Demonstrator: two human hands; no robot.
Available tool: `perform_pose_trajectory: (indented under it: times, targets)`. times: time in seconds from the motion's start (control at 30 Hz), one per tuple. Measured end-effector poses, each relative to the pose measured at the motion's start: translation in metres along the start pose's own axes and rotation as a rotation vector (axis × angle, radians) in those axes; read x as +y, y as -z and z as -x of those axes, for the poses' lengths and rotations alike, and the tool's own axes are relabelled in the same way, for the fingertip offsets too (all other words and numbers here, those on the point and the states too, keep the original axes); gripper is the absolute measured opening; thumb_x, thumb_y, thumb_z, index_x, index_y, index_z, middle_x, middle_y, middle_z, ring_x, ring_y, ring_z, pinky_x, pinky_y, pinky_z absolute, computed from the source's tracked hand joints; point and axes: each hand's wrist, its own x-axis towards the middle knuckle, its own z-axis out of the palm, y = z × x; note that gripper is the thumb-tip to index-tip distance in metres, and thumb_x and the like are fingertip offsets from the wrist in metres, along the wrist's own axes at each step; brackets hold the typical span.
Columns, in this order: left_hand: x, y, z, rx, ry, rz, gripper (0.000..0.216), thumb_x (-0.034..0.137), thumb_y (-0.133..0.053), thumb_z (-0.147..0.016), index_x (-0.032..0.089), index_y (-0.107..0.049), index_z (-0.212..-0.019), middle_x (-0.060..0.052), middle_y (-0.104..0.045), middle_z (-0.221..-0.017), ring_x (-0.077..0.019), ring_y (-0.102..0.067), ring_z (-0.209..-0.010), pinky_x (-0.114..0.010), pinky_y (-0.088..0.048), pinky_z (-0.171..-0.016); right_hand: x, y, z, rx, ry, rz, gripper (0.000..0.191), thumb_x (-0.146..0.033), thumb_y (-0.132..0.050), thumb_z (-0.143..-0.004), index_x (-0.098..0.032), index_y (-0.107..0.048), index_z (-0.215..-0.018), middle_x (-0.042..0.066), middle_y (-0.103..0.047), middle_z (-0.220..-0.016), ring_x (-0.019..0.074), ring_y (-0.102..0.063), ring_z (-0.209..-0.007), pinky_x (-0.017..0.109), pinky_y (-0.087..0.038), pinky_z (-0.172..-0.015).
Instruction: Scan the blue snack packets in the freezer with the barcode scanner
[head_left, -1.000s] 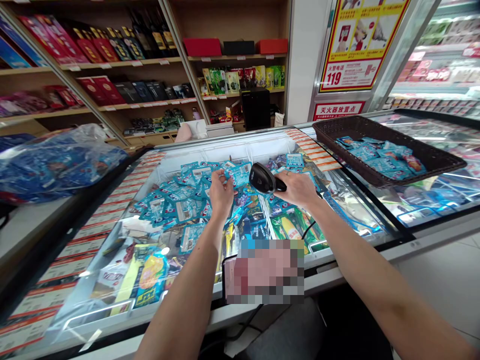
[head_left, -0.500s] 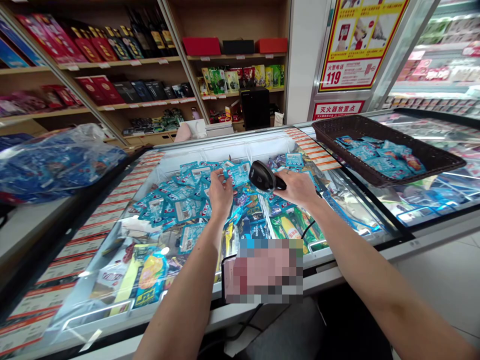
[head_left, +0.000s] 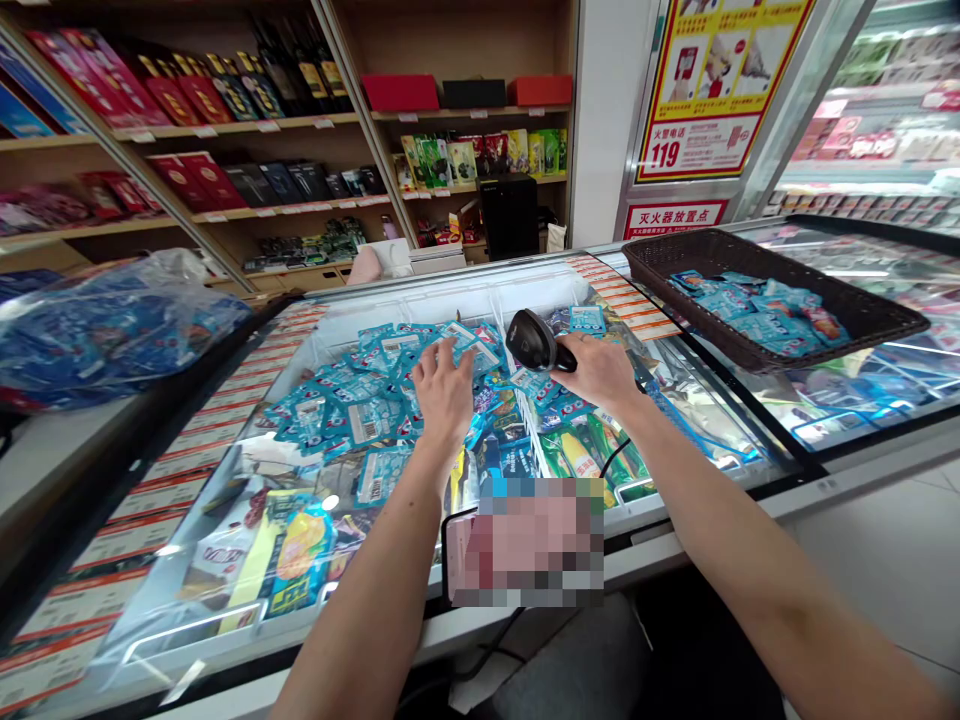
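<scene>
My right hand (head_left: pixel 600 370) is wrapped round the handle of a black barcode scanner (head_left: pixel 531 340), its head tilted to the left over the packets. My left hand (head_left: pixel 444 388) hovers palm down with spread fingers over a heap of small blue packets (head_left: pixel 367 418); whether the fingertips touch them I cannot tell. Just beyond its fingertips a blue packet with a white barcode label (head_left: pixel 484 352) lies on the heap. The packets are spread across the glass top of a freezer chest (head_left: pixel 495 300).
A brown basket (head_left: pixel 750 345) of similar packets stands at the right. A clear bag of blue packs (head_left: pixel 112 325) lies at the left. A phone (head_left: pixel 459 560), partly blurred out, sits at the near edge, close to a dark cable. Stocked shelves (head_left: pixel 247 125) stand behind.
The blue packet that was upright in my left fingers now lies on the heap. My left hand has let go and spread its fingers; the scanner has shifted slightly right and up.
</scene>
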Motion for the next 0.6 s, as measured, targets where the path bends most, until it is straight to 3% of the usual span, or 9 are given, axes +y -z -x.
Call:
perform_pose_trajectory:
  times: [0.1,0.2,0.3,0.43,0.6]
  targets:
    - [-0.0011,-0.0039,0.0001,-0.101,-0.123,-0.013,0.034,0.024,-0.037,-0.091,0.027,-0.065,-0.110,-0.010,-0.063,-0.117,-0.0291,-0.051,-0.111,-0.049,-0.037,-0.092,-0.0001,-0.0001,0.0002,0.000,-0.002,0.004,0.032,-0.043,-0.061,-0.081,-0.023,-0.064,-0.105,0.004,-0.070,-0.097,0.0193,-0.064,-0.080,0.029,-0.040,-0.062]
    - [-0.0010,-0.0051,0.0006,-0.070,-0.075,0.006,0.033,0.038,-0.039,-0.091,0.024,-0.067,-0.104,-0.011,-0.066,-0.106,-0.0292,-0.054,-0.104,-0.051,-0.034,-0.095,-0.0002,0.0000,0.0001,-0.002,-0.006,0.009,0.031,-0.042,-0.061,-0.081,-0.023,-0.064,-0.105,0.004,-0.070,-0.097,0.0199,-0.064,-0.081,0.029,-0.040,-0.062]
    - [0.0002,-0.0036,0.0014,-0.056,-0.061,0.021,0.036,0.047,-0.045,-0.088,0.022,-0.066,-0.106,-0.013,-0.063,-0.115,-0.0317,-0.052,-0.110,-0.055,-0.030,-0.100,-0.0004,0.0002,-0.0002,-0.009,-0.018,0.018,0.030,-0.041,-0.061,-0.080,-0.023,-0.064,-0.105,0.004,-0.070,-0.099,0.0205,-0.064,-0.081,0.029,-0.040,-0.063]
    - [0.0028,-0.0014,-0.0004,-0.060,-0.173,-0.006,0.033,0.037,-0.046,-0.090,0.025,-0.061,-0.115,-0.010,-0.055,-0.130,-0.0287,-0.048,-0.118,-0.053,-0.024,-0.108,-0.0007,0.0006,-0.0004,-0.023,-0.031,0.022,0.031,-0.041,-0.061,-0.081,-0.024,-0.063,-0.106,0.005,-0.070,-0.099,0.0209,-0.064,-0.083,0.030,-0.041,-0.064]
    - [0.0066,-0.0029,-0.0035,-0.157,-0.366,0.090,0.032,0.034,-0.047,-0.090,0.027,-0.060,-0.118,-0.008,-0.056,-0.126,-0.0256,-0.049,-0.116,-0.045,-0.033,-0.101,-0.0009,0.0010,-0.0005,-0.021,-0.035,0.019,0.030,-0.040,-0.062,-0.080,-0.023,-0.063,-0.105,0.005,-0.070,-0.100,0.0206,-0.064,-0.084,0.030,-0.042,-0.064]
